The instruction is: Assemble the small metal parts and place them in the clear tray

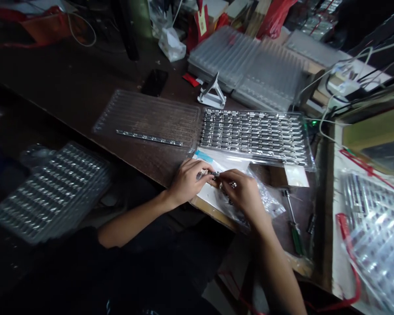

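Observation:
Near the table's front edge, my left hand [189, 180] pinches one end of a small metal part [214, 173]. The fingertips of my right hand [241, 189] close on the part's other end, so the two hands nearly touch. Under them lie a white sheet [207, 195] and a clear plastic bag [267, 197] with small shiny pieces. Just beyond, a clear tray [254, 135] holds rows of metal parts. To its left, another clear tray [151, 114] carries a single long metal strip [149, 137].
Stacked clear trays [223, 54] and a metal stand [213, 94] are at the back, near a black phone [155, 82]. A green-handled screwdriver [296, 238] lies at the right. Filled trays [52, 188] are stacked at lower left.

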A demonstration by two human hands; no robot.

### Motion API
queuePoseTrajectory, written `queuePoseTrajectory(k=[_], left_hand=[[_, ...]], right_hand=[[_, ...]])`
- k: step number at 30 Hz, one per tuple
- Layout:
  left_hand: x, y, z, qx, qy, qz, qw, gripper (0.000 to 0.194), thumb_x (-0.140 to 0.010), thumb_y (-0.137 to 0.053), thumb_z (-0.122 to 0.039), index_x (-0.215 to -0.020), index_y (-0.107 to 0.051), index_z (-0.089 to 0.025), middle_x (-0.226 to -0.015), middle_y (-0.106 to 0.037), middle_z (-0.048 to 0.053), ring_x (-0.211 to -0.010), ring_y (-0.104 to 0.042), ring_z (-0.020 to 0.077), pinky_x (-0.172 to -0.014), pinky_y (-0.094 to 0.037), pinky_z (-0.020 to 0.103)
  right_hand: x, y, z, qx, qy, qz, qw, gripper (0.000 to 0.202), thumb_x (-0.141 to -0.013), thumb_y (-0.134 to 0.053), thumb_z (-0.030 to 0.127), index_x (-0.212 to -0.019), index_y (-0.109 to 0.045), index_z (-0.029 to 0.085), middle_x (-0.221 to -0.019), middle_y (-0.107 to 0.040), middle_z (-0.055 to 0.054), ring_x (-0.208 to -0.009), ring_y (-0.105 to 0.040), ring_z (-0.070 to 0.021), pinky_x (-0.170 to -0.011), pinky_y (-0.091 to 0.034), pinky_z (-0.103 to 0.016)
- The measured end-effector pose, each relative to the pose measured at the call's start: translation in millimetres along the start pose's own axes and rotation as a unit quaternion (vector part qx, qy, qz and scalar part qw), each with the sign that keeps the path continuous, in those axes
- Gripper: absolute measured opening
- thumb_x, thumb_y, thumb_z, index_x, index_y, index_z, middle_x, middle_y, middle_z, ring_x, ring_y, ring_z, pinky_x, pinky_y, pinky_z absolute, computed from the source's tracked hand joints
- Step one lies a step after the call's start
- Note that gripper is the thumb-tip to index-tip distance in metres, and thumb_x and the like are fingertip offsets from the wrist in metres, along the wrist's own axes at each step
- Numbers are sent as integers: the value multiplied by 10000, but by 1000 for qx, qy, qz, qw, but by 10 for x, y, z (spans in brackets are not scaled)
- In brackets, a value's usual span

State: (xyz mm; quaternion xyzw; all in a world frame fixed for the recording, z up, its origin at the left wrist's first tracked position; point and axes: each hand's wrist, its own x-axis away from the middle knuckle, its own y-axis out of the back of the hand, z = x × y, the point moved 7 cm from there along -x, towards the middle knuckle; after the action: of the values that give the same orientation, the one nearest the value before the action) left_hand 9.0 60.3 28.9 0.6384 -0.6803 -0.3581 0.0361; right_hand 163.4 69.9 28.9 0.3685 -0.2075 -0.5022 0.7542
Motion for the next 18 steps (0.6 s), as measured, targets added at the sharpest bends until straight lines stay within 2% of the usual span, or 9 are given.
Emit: queuePoseTrajectory(k=[2, 5, 9, 11, 15, 18], left_hand=[[32, 111, 39, -21, -2, -11, 1000, 130, -867, -700, -221, -982, -640, -206, -954, -734, 17, -926, -654, 184, -880, -456, 334], [11, 280, 172, -61, 0, -9, 998, 199, -870, -698, -231, -1058, -635, -218, -984, -738, 10, -939, -653, 182, -904, -447, 339], [-188, 529, 446, -141, 21, -9, 990, 97, -895, -648, -221, -990, -667, -224, -993, -741, 10, -955, -644, 195, -920, -433, 355], [-319, 616, 563, -173, 32, -15, 984, 68, -895, -636, -212, -945, -679, -225, -988, -742, 13, -967, -641, 202, -931, -426, 363], [-493, 591, 693, -209, 33, 16, 977, 55, -884, -640, -213, -904, -689, -232, -985, -738, 10, -1004, -626, 213, -962, -401, 381], [-522, 539, 721, -217, 24, 40, 975, 58, -886, -635, -219, -893, -692, -231, -1033, -725, 12, -1051, -605, 217, -967, -392, 379]], right_hand=[[-20, -106, 64, 0, 31, 23, 999, 229, -923, -503, 188, -1004, -717, 196, -973, -722, -84, -839, -685, -190, -758, -512, -284], [-16, -196, 109, 58, 44, 34, 997, 260, -945, -473, 178, -1038, -716, 176, -1005, -709, -100, -863, -682, -198, -762, -515, -280], [8, -265, 163, 164, 62, 47, 983, 316, -948, -437, 120, -1052, -727, 194, -997, -708, -89, -853, -673, -210, -715, -506, -282], [12, -276, 175, 179, 65, 55, 980, 342, -944, -433, 104, -1087, -724, 213, -991, -708, -81, -834, -673, -207, -697, -504, -280], [17, -144, 156, 123, 70, 29, 990, 338, -965, -446, 176, -1217, -669, 213, -1071, -698, -98, -887, -680, -213, -755, -528, -303], [55, 81, 113, 94, 78, -23, 992, 302, -962, -475, 220, -1180, -680, 174, -1109, -686, -130, -959, -665, -243, -824, -529, -357]])
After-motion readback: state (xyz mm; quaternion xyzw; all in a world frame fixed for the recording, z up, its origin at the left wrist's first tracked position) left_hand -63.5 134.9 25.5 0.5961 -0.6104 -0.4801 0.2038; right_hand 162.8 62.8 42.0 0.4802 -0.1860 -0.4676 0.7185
